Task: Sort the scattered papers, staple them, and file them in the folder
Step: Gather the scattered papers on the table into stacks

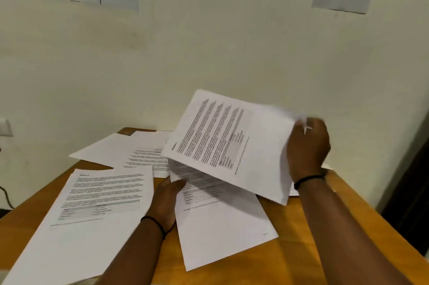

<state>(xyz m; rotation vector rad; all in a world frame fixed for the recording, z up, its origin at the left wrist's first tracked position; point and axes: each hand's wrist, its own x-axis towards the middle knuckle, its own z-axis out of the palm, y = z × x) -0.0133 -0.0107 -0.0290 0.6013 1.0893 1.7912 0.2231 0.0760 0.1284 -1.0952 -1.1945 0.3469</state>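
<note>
Right hand (307, 147) pinches far edge of printed sheet (232, 143), raised and tilted above table (301, 250). Left hand (166, 198) below it, thumb on second sheet (220, 222) lying flat. Loose sheets (92, 210) scattered leftward.

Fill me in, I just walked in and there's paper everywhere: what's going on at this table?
A person is sorting printed papers on a wooden table. Their right hand grips one printed sheet by its edge and holds it tilted above the table. Their left hand holds the edge of another sheet lying beneath it. More sheets lie scattered to the left and towards the wall. No stapler or folder is in view.
</note>
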